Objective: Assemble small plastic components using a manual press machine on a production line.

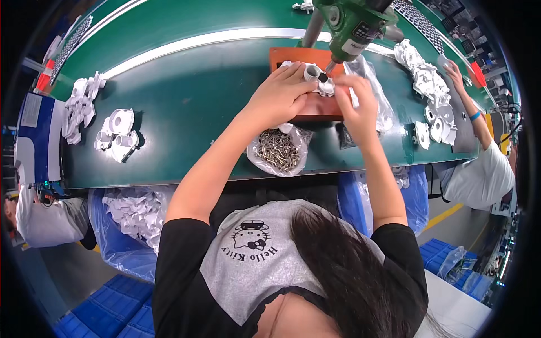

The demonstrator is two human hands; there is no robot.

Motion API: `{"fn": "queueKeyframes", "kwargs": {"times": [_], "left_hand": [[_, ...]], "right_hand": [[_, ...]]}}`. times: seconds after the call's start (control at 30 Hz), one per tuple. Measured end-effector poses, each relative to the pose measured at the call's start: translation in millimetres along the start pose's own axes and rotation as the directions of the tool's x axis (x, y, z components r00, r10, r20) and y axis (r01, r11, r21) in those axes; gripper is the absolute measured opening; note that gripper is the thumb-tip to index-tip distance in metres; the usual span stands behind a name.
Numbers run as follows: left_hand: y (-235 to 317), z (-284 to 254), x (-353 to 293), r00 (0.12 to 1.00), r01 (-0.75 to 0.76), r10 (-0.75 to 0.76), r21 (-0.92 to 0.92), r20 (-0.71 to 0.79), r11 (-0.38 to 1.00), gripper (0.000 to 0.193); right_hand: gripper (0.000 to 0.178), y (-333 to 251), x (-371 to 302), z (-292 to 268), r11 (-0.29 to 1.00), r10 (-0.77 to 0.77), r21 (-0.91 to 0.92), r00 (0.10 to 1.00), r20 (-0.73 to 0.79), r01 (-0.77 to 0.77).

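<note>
A white plastic part (326, 87) with a round collar sits on the orange-red block (310, 109), beneath the tip of a green press (350, 35). My left hand (280, 94) lies over the part's left side, its fingers closed on it. At the part's right edge is my right hand (358, 107), fingers bent and drawn together, slightly blurred. A narrow white piece shows at those fingers; its kind is unclear. Just in front of the block, an opened clear bag (252, 158) holds many small metal pins (276, 150).
White plastic parts lie in groups at left (118, 135) and right (431, 84) on the green table (180, 124). A clear plastic bag (375, 90) lies right of the block. Lined blue bins (112, 248) stand below the front edge. Another person's arm (470, 104) reaches in at right.
</note>
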State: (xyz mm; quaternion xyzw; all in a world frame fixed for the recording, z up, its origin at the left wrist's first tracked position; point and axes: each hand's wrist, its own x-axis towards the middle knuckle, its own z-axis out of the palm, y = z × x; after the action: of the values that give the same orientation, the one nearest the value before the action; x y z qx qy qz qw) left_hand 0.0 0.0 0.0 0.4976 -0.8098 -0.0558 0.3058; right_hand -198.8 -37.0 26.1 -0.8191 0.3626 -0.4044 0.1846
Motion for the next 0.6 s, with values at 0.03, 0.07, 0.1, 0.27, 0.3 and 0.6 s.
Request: {"fn": "queueKeyframes", "kwargs": {"times": [0.03,0.07,0.1,0.27,0.3,0.6], "left_hand": [[0.4,-0.8,1.5,1.000,0.002,-0.002,-0.025,-0.007,1.000,0.028],[0.3,-1.4,2.6,1.000,0.004,-0.005,-0.050,-0.015,0.999,0.027],[-6.5,-5.7,-3.4,1.000,0.002,-0.001,-0.043,0.002,0.999,0.027],[-8.6,-3.8,2.1,1.000,-0.001,0.001,-0.052,0.002,0.999,0.025],[-7.4,-4.6,2.7,1.000,-0.001,0.001,-0.052,0.001,0.999,0.025],[-1.8,-11.0,3.0,0.997,0.071,-0.068,-0.095,0.028,0.993,0.028]], "right_hand": [[0.015,-10.6,-7.4,0.0,0.998,-0.065,0.012,0.997,0.045,0.064],[0.012,-21.2,-14.0,2.2,0.991,-0.130,0.027,0.988,0.088,0.128],[0.011,-39.6,-22.6,18.1,0.975,-0.223,0.040,0.967,0.127,0.219],[0.018,-59.5,-50.6,65.0,0.958,-0.270,-0.007,0.910,0.315,0.287],[0.020,-60.9,-50.3,70.7,0.948,-0.285,-0.056,0.916,0.283,0.313],[0.018,-60.0,-52.4,86.1,0.908,-0.313,-0.211,0.920,0.234,0.363]]}}
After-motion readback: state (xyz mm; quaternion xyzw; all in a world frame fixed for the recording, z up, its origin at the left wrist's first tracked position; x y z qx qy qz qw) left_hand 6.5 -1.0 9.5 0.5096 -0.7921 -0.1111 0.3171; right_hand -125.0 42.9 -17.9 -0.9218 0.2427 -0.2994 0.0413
